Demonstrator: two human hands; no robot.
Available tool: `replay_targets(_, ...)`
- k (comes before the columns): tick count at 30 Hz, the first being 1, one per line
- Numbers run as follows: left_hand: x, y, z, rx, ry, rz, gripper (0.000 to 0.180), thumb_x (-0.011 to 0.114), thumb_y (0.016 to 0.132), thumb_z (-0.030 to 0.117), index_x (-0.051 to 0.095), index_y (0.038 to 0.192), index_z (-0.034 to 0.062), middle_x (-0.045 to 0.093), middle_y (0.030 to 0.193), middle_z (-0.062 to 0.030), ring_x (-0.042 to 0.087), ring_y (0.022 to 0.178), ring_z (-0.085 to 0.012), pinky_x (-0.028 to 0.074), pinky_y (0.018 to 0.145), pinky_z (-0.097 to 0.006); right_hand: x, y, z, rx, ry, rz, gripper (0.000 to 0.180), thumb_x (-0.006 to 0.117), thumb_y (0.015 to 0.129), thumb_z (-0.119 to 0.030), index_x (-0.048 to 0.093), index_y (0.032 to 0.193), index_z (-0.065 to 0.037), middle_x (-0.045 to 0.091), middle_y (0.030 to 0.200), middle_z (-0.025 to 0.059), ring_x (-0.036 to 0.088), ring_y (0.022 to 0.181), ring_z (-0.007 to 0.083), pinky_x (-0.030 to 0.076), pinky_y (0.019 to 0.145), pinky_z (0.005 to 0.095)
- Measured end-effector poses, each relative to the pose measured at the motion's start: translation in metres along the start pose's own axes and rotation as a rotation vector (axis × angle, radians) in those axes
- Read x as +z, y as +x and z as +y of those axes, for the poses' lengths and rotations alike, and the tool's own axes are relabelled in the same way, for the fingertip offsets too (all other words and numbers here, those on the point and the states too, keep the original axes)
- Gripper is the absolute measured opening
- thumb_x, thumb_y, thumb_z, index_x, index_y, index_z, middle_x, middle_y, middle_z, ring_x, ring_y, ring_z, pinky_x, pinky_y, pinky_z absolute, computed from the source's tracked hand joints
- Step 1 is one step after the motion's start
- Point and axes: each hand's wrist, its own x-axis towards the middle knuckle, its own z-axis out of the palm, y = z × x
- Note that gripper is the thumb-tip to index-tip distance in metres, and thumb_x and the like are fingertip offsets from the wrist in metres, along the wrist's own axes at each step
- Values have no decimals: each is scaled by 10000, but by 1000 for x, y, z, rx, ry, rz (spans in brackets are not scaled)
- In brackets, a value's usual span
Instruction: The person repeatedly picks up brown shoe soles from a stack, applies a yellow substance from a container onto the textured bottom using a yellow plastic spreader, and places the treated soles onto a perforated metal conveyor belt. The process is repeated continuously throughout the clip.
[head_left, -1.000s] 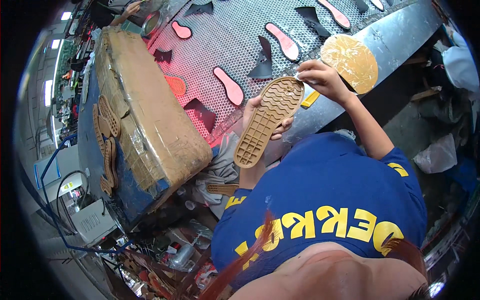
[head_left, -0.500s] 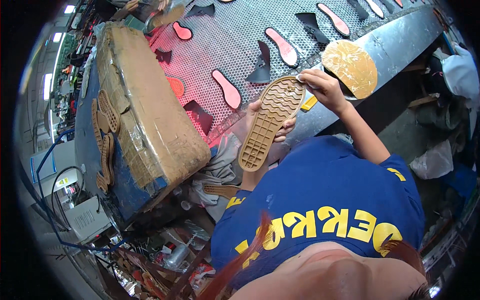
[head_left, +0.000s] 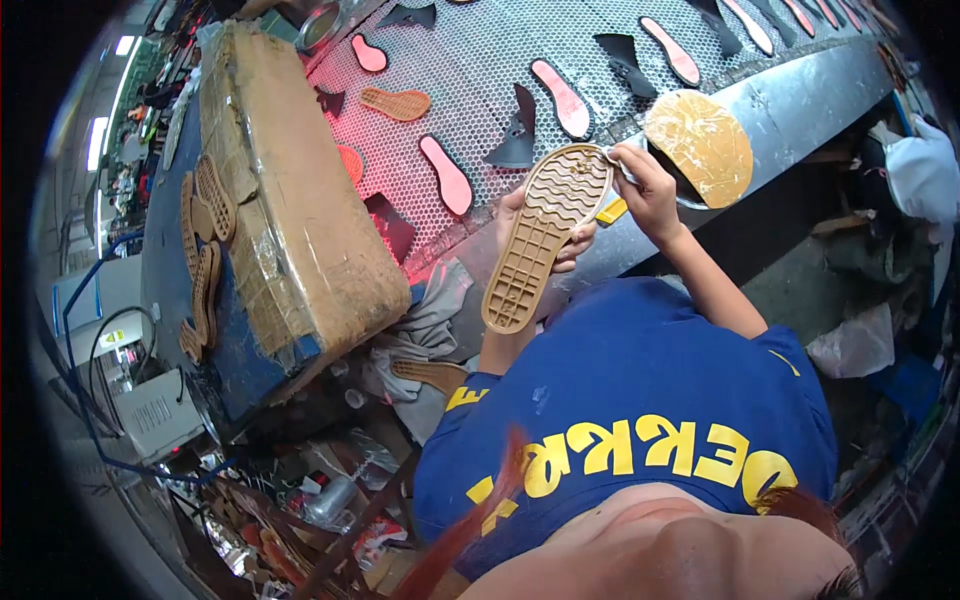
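Note:
A tan rubber shoe sole (head_left: 540, 225) is held up tilted over the bench edge, its wavy and gridded tread facing me. My left hand (head_left: 574, 247) grips it from behind, fingers curled round its right edge and the thumb side showing at its left. At the upper right rim of the sole, my right hand (head_left: 650, 195) is closed in a pinch on a small white piece, perhaps cloth, mostly hidden by the fingers. Just right of the sole lies a yellow object (head_left: 612, 211). Beyond my right hand is a round container with a tan, smeared cover (head_left: 700, 145).
Pink insoles (head_left: 447, 175), black shoe pieces (head_left: 515, 130) and a tan sole (head_left: 396, 104) lie on the mesh surface (head_left: 470, 90), lit red at left. A taped cardboard box (head_left: 290, 190) stands left, with several tan soles (head_left: 207, 260) beside it. A grey cloth (head_left: 430, 325) hangs near my left arm.
The right hand has shifted slightly along the sole's rim. A tan sole now lies on the far left mesh, and another person's hands at the far edge are out of view.

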Motion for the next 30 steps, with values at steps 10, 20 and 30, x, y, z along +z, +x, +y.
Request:
replay_targets(10, -11, -4, -7, 203, -6, 118, 811, 466, 871, 606, 308, 1427, 38, 421, 1007, -209, 455, 812, -267, 449, 553, -334, 3, -18, -2, 201, 66, -178, 256, 644, 854, -7, 633, 1109, 12, 679, 990, 153, 663, 852, 201, 517, 689, 312)
replay_targets(20, -32, -6, 129, 908, 310, 457, 630, 310, 974, 523, 413, 1402, 72, 566, 1249, -232, 601, 1032, -425, 516, 848, -565, -77, -56, 54, 932, 671, -105, 207, 579, 891, -54, 549, 1093, -21, 650, 934, 105, 657, 781, 184, 564, 623, 331)
replay_targets(30, -114, -102, 178, 1064, 1412, 2019, 862, 449, 907, 581, 146, 1536, 75, 183, 1560, -253, 155, 1452, -389, 143, 1173, -442, -81, -41, 70, 932, 690, -516, 254, 585, 852, -55, 517, 1096, -42, 642, 901, 109, 641, 752, 195, 552, 595, 352)
